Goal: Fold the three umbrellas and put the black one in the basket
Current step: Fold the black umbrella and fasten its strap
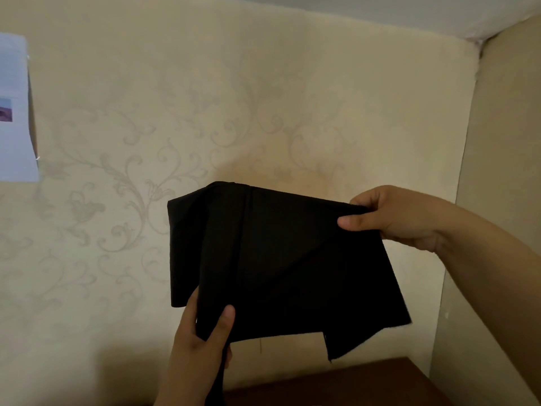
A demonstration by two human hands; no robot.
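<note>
The black umbrella (281,268) is held up in the air in front of a cream wall (205,112) with a pale scroll pattern. Its canopy is plain matt black cloth, with no print, logo or lettering to be seen. One panel is stretched flat and wide towards the right, with a straight seam running down it left of centre; the rest is gathered into soft folds on the left. The lower edge is uneven, with a notch and a loose corner hanging at the bottom right.

The left hand (202,344) grips the bunched lower part, thumb over the front of the cloth. The right hand (395,218) pinches the upper right corner between thumb and fingers.

A white sheet (14,112) with a small picture hangs on the wall at far left; any writing on it is too small to read. A dark wooden top (366,385) lies below the umbrella
</note>
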